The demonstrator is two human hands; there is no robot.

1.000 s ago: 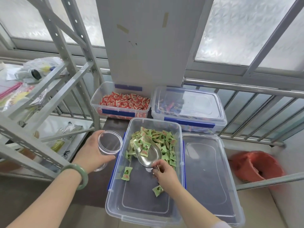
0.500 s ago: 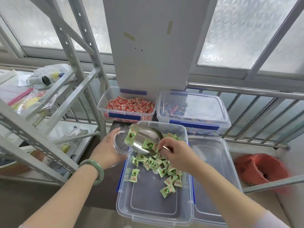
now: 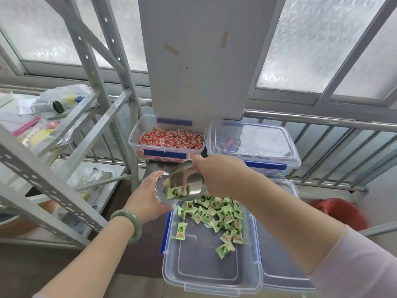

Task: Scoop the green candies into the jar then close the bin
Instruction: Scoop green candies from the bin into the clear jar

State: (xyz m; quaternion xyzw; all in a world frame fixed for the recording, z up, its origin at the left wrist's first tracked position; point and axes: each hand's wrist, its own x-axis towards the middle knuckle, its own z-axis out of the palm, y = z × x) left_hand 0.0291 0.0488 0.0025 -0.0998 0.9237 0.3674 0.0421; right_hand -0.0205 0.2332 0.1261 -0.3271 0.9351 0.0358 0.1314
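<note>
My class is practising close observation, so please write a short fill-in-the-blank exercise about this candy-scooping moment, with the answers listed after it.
1. The right hand tips a metal ____ toward the jar.
2. The left hand holding the jar wears a ____ bangle on its wrist.
3. The candies left in the open bin have ____ wrappers.
4. The open bin behind it holds ____ candies.

Answers: scoop; green; green; red
</note>
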